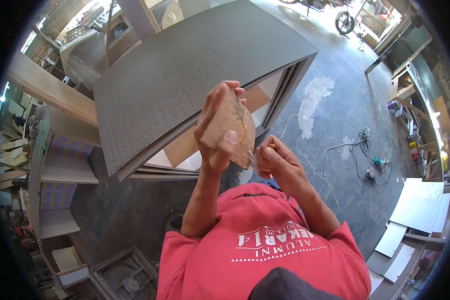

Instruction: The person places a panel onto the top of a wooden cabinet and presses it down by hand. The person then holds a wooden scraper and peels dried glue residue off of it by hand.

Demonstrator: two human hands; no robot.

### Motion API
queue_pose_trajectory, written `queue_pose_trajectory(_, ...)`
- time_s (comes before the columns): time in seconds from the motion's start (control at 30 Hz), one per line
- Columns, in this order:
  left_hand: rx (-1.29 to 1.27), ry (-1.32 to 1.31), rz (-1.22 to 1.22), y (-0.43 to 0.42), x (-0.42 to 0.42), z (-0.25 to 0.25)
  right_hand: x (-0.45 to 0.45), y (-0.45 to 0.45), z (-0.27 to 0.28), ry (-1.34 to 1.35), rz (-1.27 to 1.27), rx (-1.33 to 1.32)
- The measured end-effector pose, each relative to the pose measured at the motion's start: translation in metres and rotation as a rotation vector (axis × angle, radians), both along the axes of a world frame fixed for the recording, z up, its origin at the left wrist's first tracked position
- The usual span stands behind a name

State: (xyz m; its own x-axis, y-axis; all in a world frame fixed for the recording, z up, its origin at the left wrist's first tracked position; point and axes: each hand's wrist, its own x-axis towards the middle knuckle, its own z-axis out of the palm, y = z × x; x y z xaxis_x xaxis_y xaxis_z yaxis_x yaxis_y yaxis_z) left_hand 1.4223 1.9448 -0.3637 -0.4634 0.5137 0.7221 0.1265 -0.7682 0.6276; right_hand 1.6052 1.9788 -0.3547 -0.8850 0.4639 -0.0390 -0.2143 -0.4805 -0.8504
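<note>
My left hand (217, 132) grips a flat piece of wood (235, 122), with the thumb on its near face and the fingers around its far edge. Orange-brown smears run along the right part of the wood, which is tilted up in front of my chest. Close to its lower right corner, my right hand (280, 162) is closed in a pinch. Something thin and pale shows between those fingers and the wood, too small to name. Just beyond my hands stands a large cabinet with a grey top (200, 70) and an open side.
White panels (415, 210) are stacked at the right. A power cord (342, 146) and a teal tool (380, 161) lie on the concrete floor. Shelving (67, 172) stands at the left, near a dusty fan-like frame (127, 277). A motorcycle wheel (344, 23) shows at the back.
</note>
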Motion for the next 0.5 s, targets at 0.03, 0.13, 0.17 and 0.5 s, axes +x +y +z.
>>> queue_pose_trajectory(0.03, 0.000, 0.002, -0.002, -0.001, -0.001, 0.002, 0.002, 0.003, 0.003, -0.134, 0.010, 0.053)
queue_pose_trajectory(0.13, -0.021, 0.353, 0.077, -0.003, -0.003, 0.012, 0.000, -0.003, 0.024, -0.333, -0.078, 0.721)
queue_pose_trajectory(0.17, 0.011, 0.408, 0.120, -0.002, -0.002, 0.015, 0.001, -0.004, 0.026, -0.335, -0.084, 0.721)
queue_pose_trajectory(0.5, 0.102, 0.369, 0.157, 0.002, 0.015, 0.022, -0.008, 0.004, 0.022, -0.449, -0.389, 1.278)
